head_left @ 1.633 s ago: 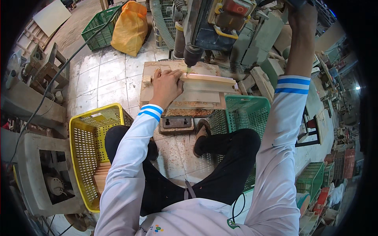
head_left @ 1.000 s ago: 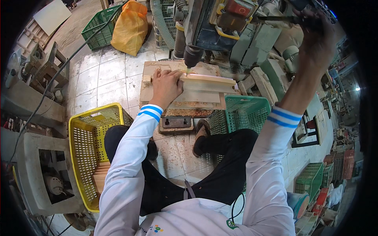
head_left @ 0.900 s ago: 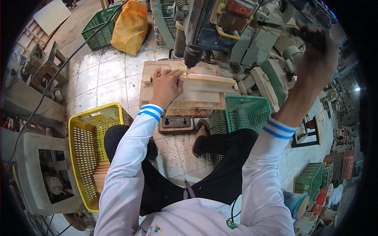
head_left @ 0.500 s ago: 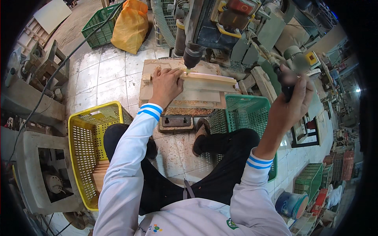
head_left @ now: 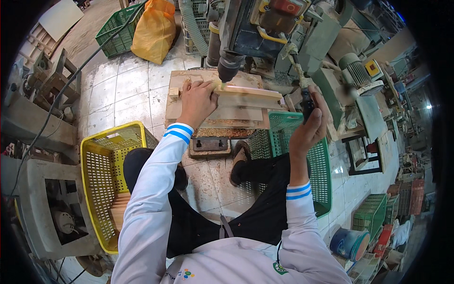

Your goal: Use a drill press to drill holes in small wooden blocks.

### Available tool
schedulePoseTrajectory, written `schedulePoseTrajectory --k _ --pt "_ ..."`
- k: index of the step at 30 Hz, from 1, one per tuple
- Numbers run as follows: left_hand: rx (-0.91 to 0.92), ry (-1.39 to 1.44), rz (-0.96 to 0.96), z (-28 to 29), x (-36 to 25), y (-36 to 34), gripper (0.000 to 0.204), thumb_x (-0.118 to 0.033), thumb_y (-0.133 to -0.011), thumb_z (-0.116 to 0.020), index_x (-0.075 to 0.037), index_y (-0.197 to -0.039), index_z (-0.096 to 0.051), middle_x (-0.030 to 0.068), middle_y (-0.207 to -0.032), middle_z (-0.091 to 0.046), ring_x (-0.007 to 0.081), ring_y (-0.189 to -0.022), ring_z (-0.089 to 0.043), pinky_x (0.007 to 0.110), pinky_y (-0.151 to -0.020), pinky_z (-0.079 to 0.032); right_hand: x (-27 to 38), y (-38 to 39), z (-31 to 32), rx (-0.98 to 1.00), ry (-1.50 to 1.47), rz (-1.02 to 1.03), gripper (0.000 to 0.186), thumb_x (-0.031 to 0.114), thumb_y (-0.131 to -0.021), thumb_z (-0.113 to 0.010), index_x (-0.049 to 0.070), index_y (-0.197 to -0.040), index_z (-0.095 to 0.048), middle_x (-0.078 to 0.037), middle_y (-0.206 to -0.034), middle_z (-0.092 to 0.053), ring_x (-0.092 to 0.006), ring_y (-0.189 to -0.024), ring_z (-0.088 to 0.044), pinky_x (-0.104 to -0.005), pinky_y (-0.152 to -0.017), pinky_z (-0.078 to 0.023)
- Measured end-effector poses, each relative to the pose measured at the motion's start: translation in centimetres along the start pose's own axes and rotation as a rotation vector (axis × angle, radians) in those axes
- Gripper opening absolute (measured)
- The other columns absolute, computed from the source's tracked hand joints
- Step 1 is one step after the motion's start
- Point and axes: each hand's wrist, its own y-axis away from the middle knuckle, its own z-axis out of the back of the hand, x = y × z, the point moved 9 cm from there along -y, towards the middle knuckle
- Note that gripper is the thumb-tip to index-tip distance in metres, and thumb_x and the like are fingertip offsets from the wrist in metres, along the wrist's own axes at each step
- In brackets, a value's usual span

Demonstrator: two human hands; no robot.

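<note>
A drill press chuck [head_left: 229,67] points down at a long, pale wooden strip [head_left: 257,93] lying across a dusty wooden board [head_left: 231,114]. My left hand [head_left: 196,102] is closed over the strip just left of the bit and presses it down. Pale chips hide the spot where bit and wood meet. At the right, my right hand [head_left: 309,130] is wrapped round the black handle of the feed lever [head_left: 307,105], which runs up towards the machine's head.
A yellow basket [head_left: 144,132] with wooden pieces [head_left: 120,210] stands by my left leg, a green basket [head_left: 326,165] by my right. Sawdust covers the drill's metal base [head_left: 209,148]. Behind are an orange sack [head_left: 153,35] and a motor [head_left: 354,71].
My right hand has swung the lever handle left and inward, from farther out at the right. My left hand stays on the strip. Pale chips now gather round the bit.
</note>
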Motion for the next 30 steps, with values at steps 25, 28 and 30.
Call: schedulePoseTrajectory --k 25,28,30 --pt "0.003 0.023 0.05 0.0 0.2 0.3 0.03 -0.02 -0.084 -0.065 -0.015 -0.113 -0.072 0.002 -0.117 -0.071 0.0244 -0.115 -0.061 0.059 -0.11 -0.033 4.7 -9.9 3.9 -0.186 -0.708 0.019 0.058 0.041 -0.107 -0.034 0.008 -0.154 -0.026 -0.027 -0.134 -0.057 -0.0335 -0.125 -0.057 -0.0458 -0.107 -0.042" --pt "-0.007 0.016 0.048 0.2 0.1 0.2 0.031 -0.02 -0.084 -0.065 -0.014 -0.114 -0.071 0.0031 -0.115 -0.071 0.0251 -0.114 -0.061 0.056 -0.108 -0.034 -2.0 -8.5 1.1 0.039 -0.104 -0.177 0.044 0.031 -0.103 -0.047 0.008 -0.141 -0.048 -0.02 -0.127 -0.064 -0.0276 -0.118 -0.061 -0.0416 -0.103 -0.045" --pt "-0.025 0.005 0.037 0.4 0.1 0.2 0.031 -0.02 -0.084 -0.065 -0.014 -0.114 -0.071 0.0041 -0.112 -0.071 0.0255 -0.113 -0.061 0.053 -0.106 -0.035 -8.4 -4.6 -1.5 0.323 0.137 -0.359 0.036 0.023 -0.099 -0.055 0.005 -0.129 -0.059 -0.015 -0.124 -0.066 -0.0256 -0.116 -0.062 -0.0387 -0.1 -0.046"
